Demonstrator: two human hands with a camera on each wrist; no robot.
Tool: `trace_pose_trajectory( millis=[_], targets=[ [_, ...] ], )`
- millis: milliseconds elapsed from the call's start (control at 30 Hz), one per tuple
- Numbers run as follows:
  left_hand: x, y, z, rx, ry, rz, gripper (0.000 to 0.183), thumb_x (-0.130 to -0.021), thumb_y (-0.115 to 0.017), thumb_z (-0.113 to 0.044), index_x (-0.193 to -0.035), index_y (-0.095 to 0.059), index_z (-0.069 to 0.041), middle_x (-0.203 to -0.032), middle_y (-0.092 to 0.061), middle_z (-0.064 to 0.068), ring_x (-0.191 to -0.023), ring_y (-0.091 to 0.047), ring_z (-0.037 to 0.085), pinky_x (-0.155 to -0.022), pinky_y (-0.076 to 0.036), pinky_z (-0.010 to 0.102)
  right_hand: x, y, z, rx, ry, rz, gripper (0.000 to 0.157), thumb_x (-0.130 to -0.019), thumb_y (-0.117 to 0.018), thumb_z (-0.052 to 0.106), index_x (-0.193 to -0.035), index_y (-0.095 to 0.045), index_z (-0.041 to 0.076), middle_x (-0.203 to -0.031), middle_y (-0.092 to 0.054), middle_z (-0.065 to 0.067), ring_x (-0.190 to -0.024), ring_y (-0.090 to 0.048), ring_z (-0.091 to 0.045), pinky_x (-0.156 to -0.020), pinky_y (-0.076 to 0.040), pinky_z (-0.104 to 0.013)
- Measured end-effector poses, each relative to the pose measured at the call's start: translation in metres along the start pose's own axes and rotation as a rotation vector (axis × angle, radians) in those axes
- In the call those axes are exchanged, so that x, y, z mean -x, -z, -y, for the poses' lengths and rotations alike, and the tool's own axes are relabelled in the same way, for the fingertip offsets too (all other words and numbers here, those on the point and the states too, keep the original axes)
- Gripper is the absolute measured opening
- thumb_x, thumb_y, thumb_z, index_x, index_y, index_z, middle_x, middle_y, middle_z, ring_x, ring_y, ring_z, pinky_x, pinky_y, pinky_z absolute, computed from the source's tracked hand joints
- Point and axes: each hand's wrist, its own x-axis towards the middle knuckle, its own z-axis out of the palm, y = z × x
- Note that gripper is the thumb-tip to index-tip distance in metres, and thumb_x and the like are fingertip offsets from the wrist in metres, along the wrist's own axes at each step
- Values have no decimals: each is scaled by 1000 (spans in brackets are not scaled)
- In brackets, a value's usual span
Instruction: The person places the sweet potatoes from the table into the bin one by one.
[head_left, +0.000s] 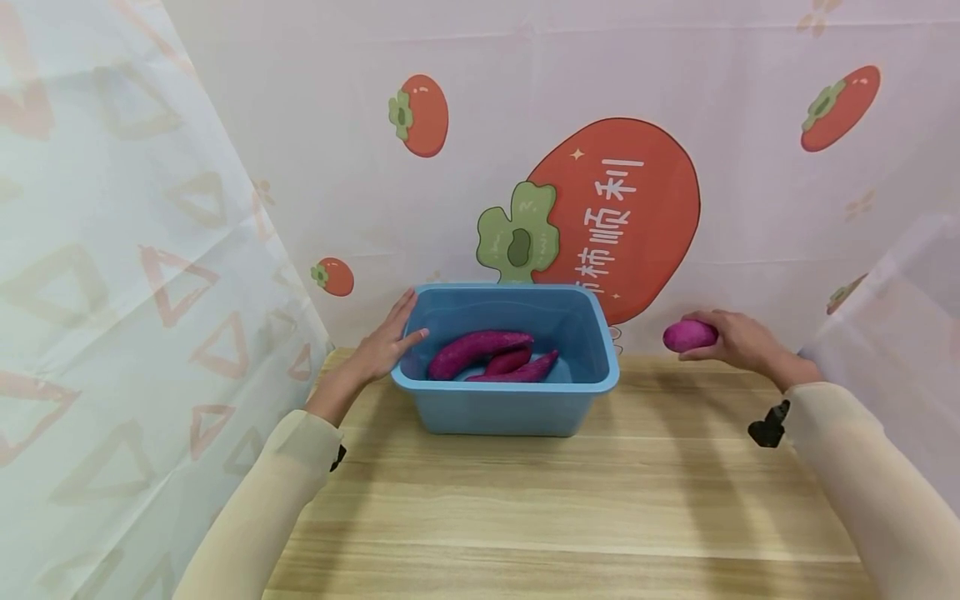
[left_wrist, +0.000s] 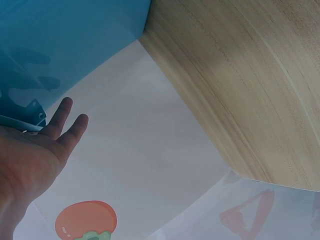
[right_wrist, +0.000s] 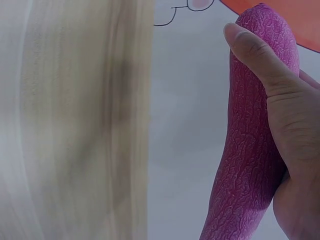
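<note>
In the head view my right hand (head_left: 738,340) grips a purple sweet potato (head_left: 688,335) above the table, right of the blue basin (head_left: 506,412). The right wrist view shows this sweet potato (right_wrist: 245,130) as long and slightly bent, with wrinkled magenta skin; my thumb lies along one side, and the other fingers are mostly hidden behind it. Three more purple sweet potatoes (head_left: 474,348) lie together inside the basin. My left hand (head_left: 386,342) rests at the basin's left rim, thumb over the inner side. Straight, spread fingers (left_wrist: 74,134) show in the left wrist view.
The wooden tabletop (head_left: 540,508) stretches in front of the basin. A white sheet with printed persimmons (head_left: 615,208) hangs close behind it. Sheets also stand on both sides, the left one (head_left: 150,292) printed with triangles.
</note>
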Motion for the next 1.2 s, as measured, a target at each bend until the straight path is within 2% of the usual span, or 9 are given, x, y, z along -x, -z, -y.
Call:
trace_pose_trajectory(
  millis=[300,533,733,1000,1200],
  targets=[
    [1,0,-1,9,3,0,79,-111,-45,-41,-171,-2,-12,-180,4,6,-164,-4,38,-120,-14,80,-9,10,8,11,-7,21,60,-77,-96,34,-125,-71,7,-105,-74,-16,-85,-67,-26,-68,-54,-40],
    [0,0,1,7,1,-1,80,-111,-44,-44,-171,-2,-12,-180,4,7,-164,-4,38,-120,-14,80,-15,18,17,19,-8,39,62,-79,-95,39,-127,-70,8,-110,-74,-17,-89,-68,-28,-71,-55,-42],
    [-2,0,2,3,-4,-5,78,-112,-46,-37,-171,-2,-12,-180,4,6,-164,-4,38,-121,-13,78,-21,23,23,20,5,30,63,-78,-96,36,-128,-70,9,-109,-74,-16,-90,-68,-28,-71,-56,-42],
    [-1,0,0,17,-10,-8,80,-111,-47,-40,-171,-3,-10,-180,3,7,-165,-4,36,-124,-13,74,-26,28,32,13,17,35,60,-80,-94,36,-127,-69,9,-111,-73,-16,-91,-68,-29,-72,-57,-43],
    [0,-1,0,27,-7,-9,80,-111,-45,-42,-171,-3,-11,-180,3,6,-165,-4,36,-124,-12,75,-31,32,40,17,-16,49,61,-81,-94,39,-127,-69,9,-112,-73,-17,-94,-68,-31,-76,-59,-47]
  ],
)
